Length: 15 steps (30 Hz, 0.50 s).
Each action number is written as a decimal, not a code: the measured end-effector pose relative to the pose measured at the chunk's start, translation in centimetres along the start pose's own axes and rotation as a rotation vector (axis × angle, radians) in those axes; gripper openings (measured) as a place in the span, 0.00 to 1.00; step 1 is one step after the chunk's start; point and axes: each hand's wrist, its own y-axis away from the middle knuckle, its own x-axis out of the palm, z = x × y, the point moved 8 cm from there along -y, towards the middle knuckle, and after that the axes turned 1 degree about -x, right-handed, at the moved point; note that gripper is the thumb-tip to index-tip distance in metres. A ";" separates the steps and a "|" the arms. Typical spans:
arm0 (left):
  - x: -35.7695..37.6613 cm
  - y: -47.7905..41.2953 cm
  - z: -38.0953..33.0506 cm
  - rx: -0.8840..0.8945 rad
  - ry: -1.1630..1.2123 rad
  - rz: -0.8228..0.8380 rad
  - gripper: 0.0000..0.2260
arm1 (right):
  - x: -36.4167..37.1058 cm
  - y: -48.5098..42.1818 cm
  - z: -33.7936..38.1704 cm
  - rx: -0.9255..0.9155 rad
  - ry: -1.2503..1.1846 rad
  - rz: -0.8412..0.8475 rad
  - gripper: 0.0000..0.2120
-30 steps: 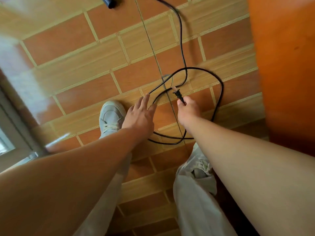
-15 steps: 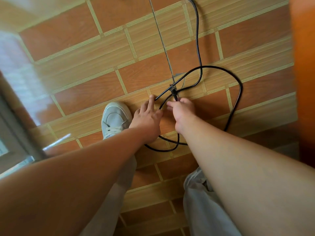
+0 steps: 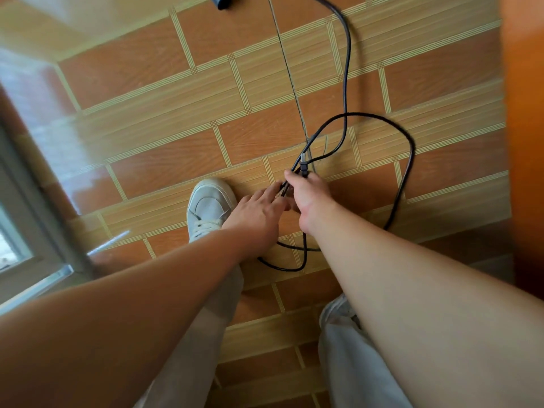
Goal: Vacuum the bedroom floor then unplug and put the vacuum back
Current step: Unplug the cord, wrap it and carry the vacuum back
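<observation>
A black power cord (image 3: 407,160) lies in loose loops on the tiled floor and runs off past the top edge. Its plug (image 3: 304,167) sticks up out of my right hand (image 3: 310,198), which grips the plug and a strand of the cord just below it. My left hand (image 3: 259,213) reaches in from the left with its fingers straight, the fingertips touching the cord right beside the right hand. A dark part of the vacuum (image 3: 220,0) shows at the top edge; the rest of it is out of view.
My white shoe (image 3: 209,206) stands on the orange and tan tiles just left of the hands. An orange panel (image 3: 527,128) fills the right side. A window frame (image 3: 26,231) runs down the left. A thin line (image 3: 290,78) crosses the floor toward the plug.
My left hand has moved right until its fingertips meet the cord by the right hand. The right hand has kept hold of the plug, and the view has shifted slightly.
</observation>
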 end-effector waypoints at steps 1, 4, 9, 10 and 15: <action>-0.6 0.7 -0.3 0.008 0.035 -0.010 0.21 | 0.0 0.8 0.5 -0.014 0.015 0.010 0.08; -3.6 3.1 -1.7 0.035 0.155 -0.102 0.17 | -0.3 3.2 2.3 -0.038 0.048 0.014 0.06; -8.8 6.8 -2.0 -0.049 0.222 -0.184 0.12 | -1.6 8.3 7.4 -0.142 0.135 0.016 0.06; -9.9 7.4 -1.8 -0.078 0.230 -0.186 0.12 | -1.8 9.4 8.6 -0.168 0.165 0.023 0.07; -16.3 10.1 -2.5 -0.099 0.244 -0.173 0.18 | -1.8 15.4 14.8 -0.284 0.367 0.040 0.06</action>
